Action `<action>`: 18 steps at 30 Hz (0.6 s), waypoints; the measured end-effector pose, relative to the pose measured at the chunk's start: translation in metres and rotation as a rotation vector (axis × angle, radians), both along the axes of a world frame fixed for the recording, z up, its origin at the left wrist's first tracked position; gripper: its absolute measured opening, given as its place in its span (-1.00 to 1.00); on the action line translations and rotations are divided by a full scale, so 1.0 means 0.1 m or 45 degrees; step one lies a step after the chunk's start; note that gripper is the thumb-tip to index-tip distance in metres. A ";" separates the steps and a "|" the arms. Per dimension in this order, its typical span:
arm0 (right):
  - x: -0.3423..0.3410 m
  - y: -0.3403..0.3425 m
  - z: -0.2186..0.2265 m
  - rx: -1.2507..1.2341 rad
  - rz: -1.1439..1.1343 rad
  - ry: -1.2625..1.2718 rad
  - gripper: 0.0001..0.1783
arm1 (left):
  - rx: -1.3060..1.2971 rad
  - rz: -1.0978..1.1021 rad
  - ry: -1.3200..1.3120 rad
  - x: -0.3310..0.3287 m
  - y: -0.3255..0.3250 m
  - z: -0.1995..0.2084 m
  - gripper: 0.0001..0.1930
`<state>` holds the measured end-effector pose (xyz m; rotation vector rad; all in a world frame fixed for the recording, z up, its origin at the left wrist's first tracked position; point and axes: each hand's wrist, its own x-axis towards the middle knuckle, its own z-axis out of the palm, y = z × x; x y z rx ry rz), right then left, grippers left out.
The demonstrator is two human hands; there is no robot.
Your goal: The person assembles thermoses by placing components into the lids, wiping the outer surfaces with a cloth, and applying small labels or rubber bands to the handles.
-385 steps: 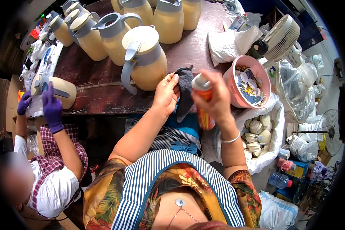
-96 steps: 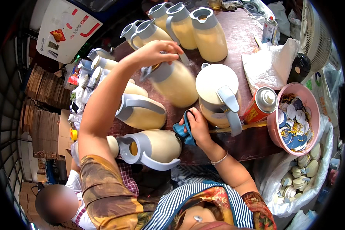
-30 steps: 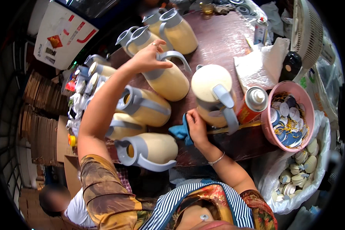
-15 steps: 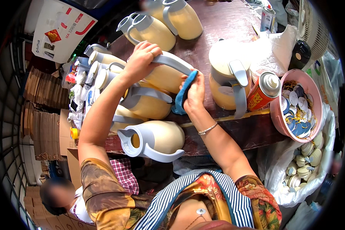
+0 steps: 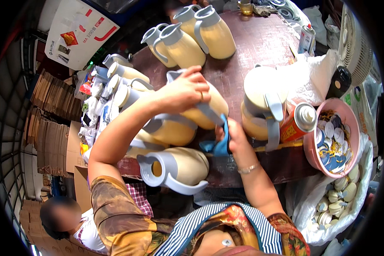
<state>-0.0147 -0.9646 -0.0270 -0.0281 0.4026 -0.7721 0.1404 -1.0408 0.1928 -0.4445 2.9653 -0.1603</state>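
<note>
"Where is the jug?"

"Just off centre, toward one o'clock: a cream jug (image 5: 219,96) with a grey handle (image 5: 211,113). The left hand (image 5: 187,91) lies over it, fingers bent; I cannot tell how tightly they hold. The right hand (image 5: 237,135), toward four, has its fingers folded around a blue cloth (image 5: 222,143) by the handle's lower end."

"How is that best handled?"

"I'd keep the left hand steady and the cloth flat against the handle, pressing lightly."

"What's in the way?"

"A jug on its side (image 5: 185,164) at six, and a lidded jug (image 5: 262,87) near the right hand at two. Beyond, at three, a red spray can (image 5: 296,124) and a pink bucket (image 5: 312,160); at twelve, standing jugs (image 5: 219,40)."
</note>
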 end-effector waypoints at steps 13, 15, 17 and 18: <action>-0.33 0.58 0.08 -0.526 -0.071 0.754 -0.80 | 0.150 1.843 0.731 1.33 -2.05 -0.35 -0.20; -0.31 0.60 0.09 -0.518 -0.105 0.792 -0.82 | 0.014 1.668 0.709 1.26 -1.94 -0.41 -0.46; -0.19 0.54 -0.08 -0.711 -0.438 1.070 -0.85 | 0.774 1.756 0.913 1.10 -1.75 -0.41 -0.67; -0.11 0.49 -0.19 -0.805 -0.610 1.210 -0.86 | 1.166 1.760 0.997 0.99 -1.67 -0.40 -0.76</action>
